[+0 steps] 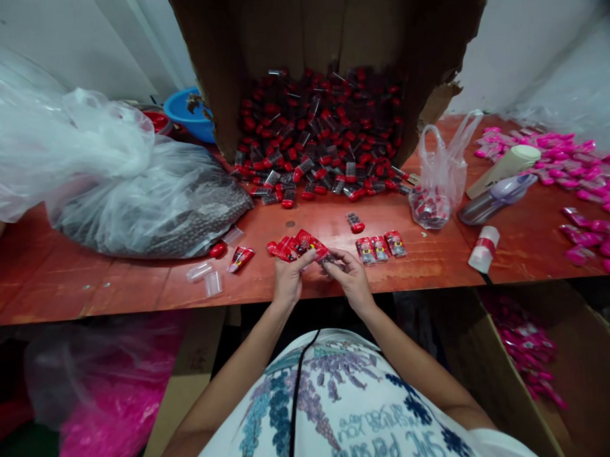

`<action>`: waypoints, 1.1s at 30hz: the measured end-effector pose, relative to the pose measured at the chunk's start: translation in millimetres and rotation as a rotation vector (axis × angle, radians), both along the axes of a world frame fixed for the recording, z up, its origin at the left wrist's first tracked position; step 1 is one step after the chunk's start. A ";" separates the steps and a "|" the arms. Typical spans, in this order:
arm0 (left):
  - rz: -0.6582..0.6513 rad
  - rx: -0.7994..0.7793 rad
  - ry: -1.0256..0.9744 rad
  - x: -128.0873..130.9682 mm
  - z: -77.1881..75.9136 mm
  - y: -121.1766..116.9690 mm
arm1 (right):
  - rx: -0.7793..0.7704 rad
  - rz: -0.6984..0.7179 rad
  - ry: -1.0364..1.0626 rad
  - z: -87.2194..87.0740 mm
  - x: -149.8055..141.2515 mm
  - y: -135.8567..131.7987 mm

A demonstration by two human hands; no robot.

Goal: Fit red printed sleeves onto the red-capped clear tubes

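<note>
Brown cardboard box, torn-edged and lying open toward the worker [323,28], on a reddish-brown table [152,290]: contains a heap of small clear tubes with red caps and dark contents [322,134], spilling over its lip, presumably so that the tubes lie within easy reach. In front of the box, above the table's near edge: one fanned stack of glossy red printed sleeves [296,247], held between two bare hands. Left hand [288,281]: thumb laid over the stack, fingers curled beneath, closed about it, apparently to keep the pieces together. Right hand [353,278]: thumb and fingertips drawn nearly together at the stack's right end, where something dark shows; whether that is a filled tube cannot be told. Between the hands and the box, to the right: one loose red-capped tube [355,222]; nearer, three red printed packs [380,248] set side by side, seemingly for order. Left of the box: a knotted clear plastic sack of dark beads [158,200]; before it, empty clear tubes [213,284], one glossy red cap [218,249] and one red printed piece [241,259]. Right of the box: a translucent handled bag [434,197], standing upright.
</note>
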State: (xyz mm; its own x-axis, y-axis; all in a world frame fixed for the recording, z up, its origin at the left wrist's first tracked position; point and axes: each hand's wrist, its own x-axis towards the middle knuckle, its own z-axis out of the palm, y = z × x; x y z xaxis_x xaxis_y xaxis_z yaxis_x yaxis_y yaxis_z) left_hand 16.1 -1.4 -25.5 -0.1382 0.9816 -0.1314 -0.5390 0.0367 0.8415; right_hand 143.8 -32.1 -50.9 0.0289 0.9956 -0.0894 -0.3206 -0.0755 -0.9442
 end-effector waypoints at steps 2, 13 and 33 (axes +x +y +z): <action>-0.014 0.000 0.030 1.2 1.0 -1.1 | 0.016 0.018 -0.019 1.9 0.4 -1.4; -0.141 -0.103 0.183 -1.9 1.3 -1.3 | 0.090 -0.023 -0.141 -1.8 -0.2 -4.2; -0.267 -0.126 0.139 -1.5 3.9 -5.0 | 0.162 0.151 -0.249 1.4 18.7 1.8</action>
State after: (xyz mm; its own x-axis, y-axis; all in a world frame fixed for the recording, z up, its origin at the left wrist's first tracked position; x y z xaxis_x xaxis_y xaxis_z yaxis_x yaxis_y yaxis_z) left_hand 14.6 -6.4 -21.7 0.0964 0.9629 -0.2520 -0.3766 0.2696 0.8863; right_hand 162.5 -30.3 -49.5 -0.1190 0.9910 0.0618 -0.0748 0.0531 -0.9958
